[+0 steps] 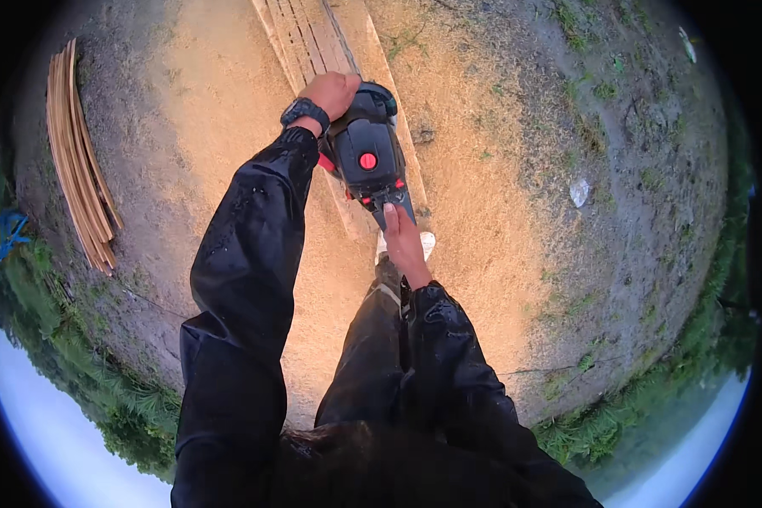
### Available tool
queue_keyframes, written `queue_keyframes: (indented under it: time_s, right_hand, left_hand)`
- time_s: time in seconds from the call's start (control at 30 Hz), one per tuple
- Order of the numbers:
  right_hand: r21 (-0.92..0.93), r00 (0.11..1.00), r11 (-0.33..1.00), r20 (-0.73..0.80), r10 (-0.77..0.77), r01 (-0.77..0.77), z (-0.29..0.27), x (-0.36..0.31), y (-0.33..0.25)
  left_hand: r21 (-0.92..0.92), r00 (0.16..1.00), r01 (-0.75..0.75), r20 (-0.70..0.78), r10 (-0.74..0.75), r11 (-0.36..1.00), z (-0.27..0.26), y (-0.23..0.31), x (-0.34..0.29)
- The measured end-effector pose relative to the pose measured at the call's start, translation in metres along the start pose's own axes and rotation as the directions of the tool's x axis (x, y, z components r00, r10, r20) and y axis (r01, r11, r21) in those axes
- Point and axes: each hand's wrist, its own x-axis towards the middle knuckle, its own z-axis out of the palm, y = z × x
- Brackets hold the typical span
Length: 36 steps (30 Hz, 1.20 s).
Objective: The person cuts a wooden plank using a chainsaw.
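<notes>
A black chainsaw (pixel 366 140) with a red round cap and small red parts lies over a length of sawn wood (pixel 300 38). My left hand (pixel 330 95), a dark watch at its wrist, is closed round the front handle. Behind it, my right hand (pixel 406 245) grips the rear handle, thumb on top. The wood runs away from me to the top edge, with several lengthwise lines along it. My left hand and the saw's body hide part of the wood, and the saw's bar cannot be made out clearly.
Sawdust (pixel 483 229) covers the ground around the wood and my feet. At the far left lies a stack of long thin boards (pixel 80 161). A pale scrap of litter (pixel 579 193) lies to the right. Green plants (pixel 135 406) ring the dirt ground.
</notes>
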Motion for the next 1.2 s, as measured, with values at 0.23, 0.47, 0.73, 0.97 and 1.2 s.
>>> queue_keyframes:
  time_s: [0.23, 0.47, 0.73, 0.97, 1.2]
  right_hand:
    - [-0.05, 0.997, 0.996, -0.011, -0.075, 0.074, 0.017, 0.06, -0.05]
    - [-0.038, 0.998, 0.997, -0.019, -0.065, 0.065, 0.015, 0.045, -0.038]
    - [-0.028, 0.999, 0.999, -0.005, -0.034, 0.034, 0.002, 0.003, 0.001]
    - [-0.045, 1.0, 0.999, 0.002, -0.028, 0.028, -0.007, -0.041, 0.043]
    - [-0.031, 1.0, 1.0, -0.006, 0.004, -0.004, -0.028, -0.094, 0.085]
  left_hand:
    - [0.169, 0.999, -0.012, -0.028, 0.017, 0.985, -0.006, -0.07, 0.064]
    - [0.127, 1.0, -0.003, -0.004, 0.004, 0.992, 0.001, -0.059, 0.05]
    - [0.112, 0.998, 0.008, 0.057, -0.014, 0.994, 0.004, -0.005, 0.01]
    - [0.071, 0.996, 0.038, 0.083, -0.044, 0.997, 0.023, 0.037, -0.037]
    - [-0.031, 1.0, 0.025, -0.017, -0.025, 0.999, 0.05, 0.088, -0.086]
